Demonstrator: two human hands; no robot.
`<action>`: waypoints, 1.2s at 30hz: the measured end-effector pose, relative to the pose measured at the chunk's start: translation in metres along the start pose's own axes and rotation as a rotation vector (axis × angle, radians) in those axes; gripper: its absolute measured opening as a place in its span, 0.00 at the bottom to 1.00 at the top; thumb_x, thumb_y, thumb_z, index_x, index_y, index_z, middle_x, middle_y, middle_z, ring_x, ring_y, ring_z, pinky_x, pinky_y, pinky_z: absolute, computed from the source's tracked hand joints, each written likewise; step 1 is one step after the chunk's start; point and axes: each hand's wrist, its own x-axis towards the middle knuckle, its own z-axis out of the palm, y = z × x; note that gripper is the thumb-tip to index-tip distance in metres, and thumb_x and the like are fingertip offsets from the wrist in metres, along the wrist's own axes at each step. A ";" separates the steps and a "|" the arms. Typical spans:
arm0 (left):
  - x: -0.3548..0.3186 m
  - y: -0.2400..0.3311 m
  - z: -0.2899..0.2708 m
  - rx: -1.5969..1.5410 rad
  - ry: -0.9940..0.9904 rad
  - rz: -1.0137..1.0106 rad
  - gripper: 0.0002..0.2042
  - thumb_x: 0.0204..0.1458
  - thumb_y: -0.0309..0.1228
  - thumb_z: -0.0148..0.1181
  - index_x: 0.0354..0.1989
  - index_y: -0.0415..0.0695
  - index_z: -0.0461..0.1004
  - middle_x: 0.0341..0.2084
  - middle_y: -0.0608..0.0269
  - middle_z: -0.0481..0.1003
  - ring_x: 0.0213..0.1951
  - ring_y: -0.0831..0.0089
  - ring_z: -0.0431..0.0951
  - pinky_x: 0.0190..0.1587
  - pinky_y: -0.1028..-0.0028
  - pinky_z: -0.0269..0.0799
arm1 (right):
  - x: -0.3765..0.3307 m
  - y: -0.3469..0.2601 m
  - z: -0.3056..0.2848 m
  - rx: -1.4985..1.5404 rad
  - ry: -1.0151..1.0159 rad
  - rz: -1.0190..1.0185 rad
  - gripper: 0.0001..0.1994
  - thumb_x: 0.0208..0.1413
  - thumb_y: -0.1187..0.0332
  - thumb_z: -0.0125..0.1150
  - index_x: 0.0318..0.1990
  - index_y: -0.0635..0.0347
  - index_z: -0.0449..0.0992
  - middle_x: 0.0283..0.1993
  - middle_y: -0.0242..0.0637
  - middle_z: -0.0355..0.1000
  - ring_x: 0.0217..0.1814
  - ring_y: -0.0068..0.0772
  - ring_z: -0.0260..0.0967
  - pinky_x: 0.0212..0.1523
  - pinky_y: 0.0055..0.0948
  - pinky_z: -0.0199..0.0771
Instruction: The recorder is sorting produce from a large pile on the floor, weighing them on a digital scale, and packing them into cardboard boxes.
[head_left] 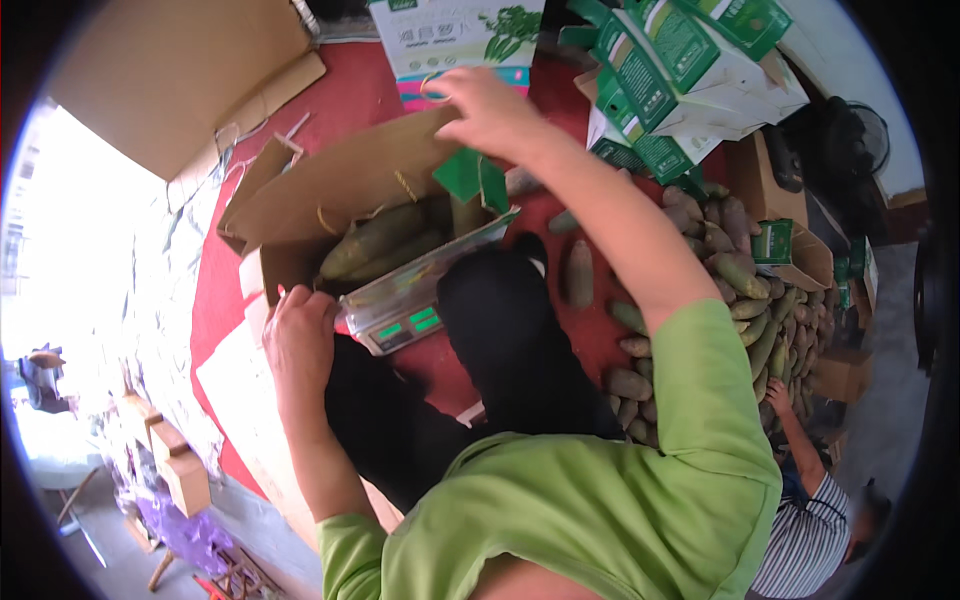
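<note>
An open cardboard box (300, 190) sits in front of me on a weighing scale (395, 325) with green-lit displays. Several large green root vegetables (375, 243), like green radishes, lie inside it. My left hand (300, 335) is closed at the box's near left corner, fingers curled over its edge. Beyond the far right of the box, my right hand (490, 115) hovers by the top of the raised lid, thumb and fingers apart. A small yellowish loop shows at its fingertips. Yellow cords (405, 185) hang on the lid's inner face.
A large heap of root vegetables (735, 260) lies on the red floor covering to the right. Green-and-white cartons (665, 80) are stacked at the far right; a printed carton (460, 35) stands ahead. Another person (810, 530) reaches into the heap. A big brown carton (190, 70) stands far left.
</note>
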 end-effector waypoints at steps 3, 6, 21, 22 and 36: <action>0.001 -0.007 0.000 0.040 -0.043 0.032 0.04 0.46 0.28 0.60 0.23 0.43 0.75 0.24 0.58 0.69 0.34 0.58 0.73 0.39 0.61 0.68 | 0.027 -0.026 0.019 -0.072 -0.328 0.092 0.14 0.40 0.65 0.65 0.38 0.52 0.79 0.39 0.41 0.75 0.46 0.46 0.71 0.46 0.45 0.71; -0.002 -0.018 -0.006 0.038 -0.037 0.095 0.03 0.45 0.27 0.61 0.26 0.42 0.74 0.25 0.57 0.69 0.33 0.56 0.72 0.35 0.60 0.67 | 0.042 -0.033 0.040 -0.144 -0.282 0.065 0.08 0.39 0.64 0.64 0.29 0.51 0.80 0.30 0.39 0.75 0.37 0.44 0.74 0.39 0.46 0.72; -0.099 -0.128 -0.035 -0.133 0.142 -0.181 0.02 0.50 0.24 0.58 0.28 0.39 0.74 0.24 0.54 0.70 0.26 0.57 0.72 0.29 0.62 0.66 | 0.115 -0.202 0.071 -0.257 -0.246 -0.259 0.06 0.43 0.67 0.56 0.24 0.52 0.80 0.28 0.36 0.77 0.37 0.39 0.76 0.34 0.41 0.69; -0.112 -0.134 -0.040 -0.094 0.202 -0.150 0.03 0.50 0.24 0.58 0.28 0.39 0.74 0.23 0.55 0.70 0.26 0.57 0.72 0.28 0.62 0.65 | 0.116 -0.219 0.076 -0.233 -0.269 -0.274 0.07 0.44 0.66 0.56 0.24 0.53 0.80 0.29 0.36 0.77 0.36 0.38 0.76 0.34 0.40 0.68; -0.356 -0.171 -0.097 0.375 -0.208 -0.531 0.09 0.52 0.34 0.59 0.38 0.45 0.78 0.34 0.52 0.76 0.33 0.56 0.77 0.37 0.61 0.72 | -0.029 -0.429 0.225 0.134 -0.671 -0.433 0.14 0.47 0.65 0.54 0.38 0.61 0.78 0.41 0.44 0.75 0.45 0.44 0.72 0.47 0.45 0.66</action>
